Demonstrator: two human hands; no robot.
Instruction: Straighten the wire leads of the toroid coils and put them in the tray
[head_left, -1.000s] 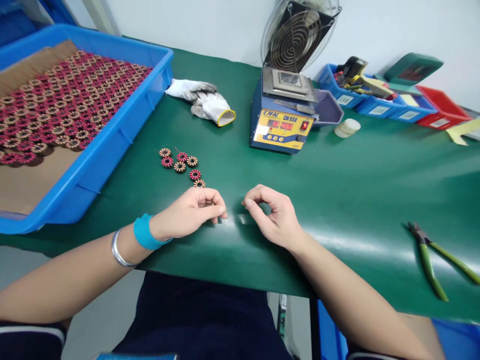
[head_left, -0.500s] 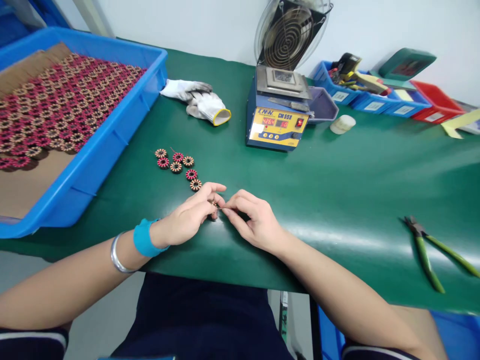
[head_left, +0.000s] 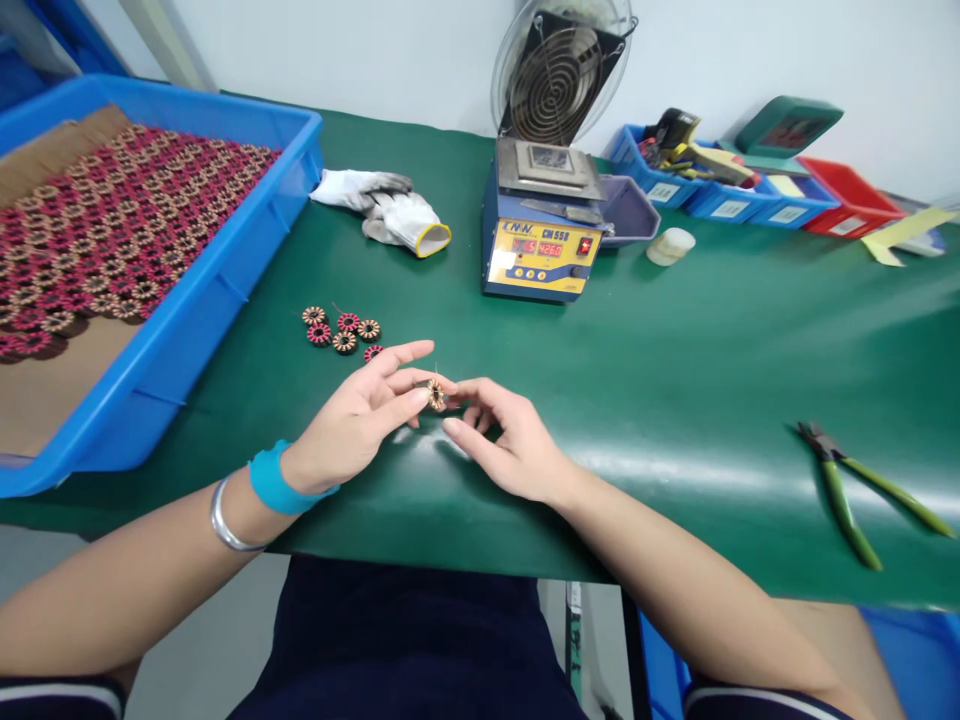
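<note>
A small copper-coloured wound ring (head_left: 435,394) with a thin wire end pointing up is pinched in my left hand (head_left: 367,415), between thumb and fingers. My right hand (head_left: 510,440) is just right of the ring, its fingertips at the ring's edge and its thumb apart from them; whether it grips the ring or a wire is too small to tell. Beyond my left hand, several pink and copper-coloured rings (head_left: 345,343) lie on the green table (head_left: 675,380), one partly hidden by my fingers.
At the left stands a big blue tray (head_left: 217,290) full of rings. Farther back are white gloves (head_left: 401,213), a solder pot (head_left: 540,250) with a fan, a white round piece (head_left: 670,246) and small bins (head_left: 847,215). Green-handled cutters (head_left: 847,490) lie right.
The ring in my left hand has turned to show its face and now sits higher. My right thumb has opened away from the fingertips. The whole view has shifted slightly.
</note>
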